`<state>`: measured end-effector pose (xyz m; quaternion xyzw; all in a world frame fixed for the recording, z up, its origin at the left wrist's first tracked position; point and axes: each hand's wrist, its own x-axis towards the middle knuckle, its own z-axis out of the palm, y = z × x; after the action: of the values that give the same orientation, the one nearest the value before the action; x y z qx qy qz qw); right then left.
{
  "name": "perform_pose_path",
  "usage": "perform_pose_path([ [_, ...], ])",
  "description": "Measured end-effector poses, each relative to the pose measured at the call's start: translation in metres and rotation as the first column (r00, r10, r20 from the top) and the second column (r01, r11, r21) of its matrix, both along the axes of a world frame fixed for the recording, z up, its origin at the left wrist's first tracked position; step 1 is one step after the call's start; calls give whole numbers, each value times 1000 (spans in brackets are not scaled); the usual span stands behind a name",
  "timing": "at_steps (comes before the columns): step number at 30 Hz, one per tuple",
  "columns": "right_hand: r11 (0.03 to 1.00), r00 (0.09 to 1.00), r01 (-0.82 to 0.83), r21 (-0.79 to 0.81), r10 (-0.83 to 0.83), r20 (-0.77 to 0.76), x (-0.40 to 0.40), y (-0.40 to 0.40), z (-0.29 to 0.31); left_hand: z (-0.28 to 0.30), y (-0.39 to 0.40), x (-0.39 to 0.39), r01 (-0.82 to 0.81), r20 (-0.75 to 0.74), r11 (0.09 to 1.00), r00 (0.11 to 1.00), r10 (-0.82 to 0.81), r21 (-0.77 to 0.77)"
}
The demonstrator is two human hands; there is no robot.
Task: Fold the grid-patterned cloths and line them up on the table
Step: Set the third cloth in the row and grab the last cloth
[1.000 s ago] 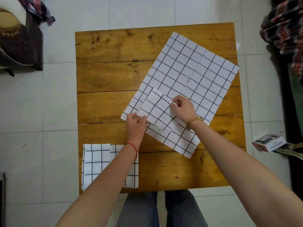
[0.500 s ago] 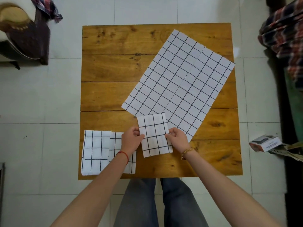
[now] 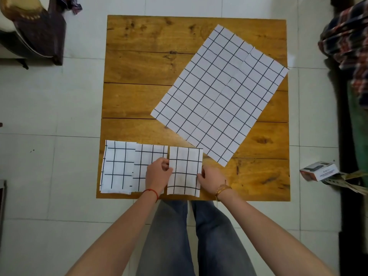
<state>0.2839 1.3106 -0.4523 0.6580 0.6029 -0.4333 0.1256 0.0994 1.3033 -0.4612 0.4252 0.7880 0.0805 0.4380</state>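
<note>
Both hands are down at the near edge of the wooden table (image 3: 139,64), and between them lies a folded grid cloth (image 3: 185,170), flat on the boards, its lower edge reaching the table's front rim. The left hand (image 3: 158,175) pinches that cloth's left edge with curled fingers, a red thread around the wrist; the right hand (image 3: 211,179) grips the right edge, fingers bent onto the fabric, a gold bracelet on that wrist. Just left of the held piece sits a second folded cloth (image 3: 149,160), partly under the left hand, and beside it, overlapping slightly, a third folded cloth (image 3: 117,166) at the table's near left corner. Further back and to the right, one large unfolded grid cloth (image 3: 221,92) lies spread out at an angle, its far right corner at the table's edge
</note>
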Motion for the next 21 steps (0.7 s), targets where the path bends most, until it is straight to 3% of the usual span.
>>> perform_pose_path([
  [6,996,996,-85,3,85,23,-5,-4,-1,0,-5,-7,-2,-37,1000,999,2,-6],
  [11,999,998,-35,1,35,57,-3,-3,-6,0,-4,-11,8,-23,1000,1000,-8,23],
  [17,944,979,169,282,-193,60,14,20,-4,9,15,-19,81,-123,983,991,-61,167],
  [21,914,978,156,375,-197,72,30,41,-11,14,55,-27,252,-173,927,962,-210,279],
])
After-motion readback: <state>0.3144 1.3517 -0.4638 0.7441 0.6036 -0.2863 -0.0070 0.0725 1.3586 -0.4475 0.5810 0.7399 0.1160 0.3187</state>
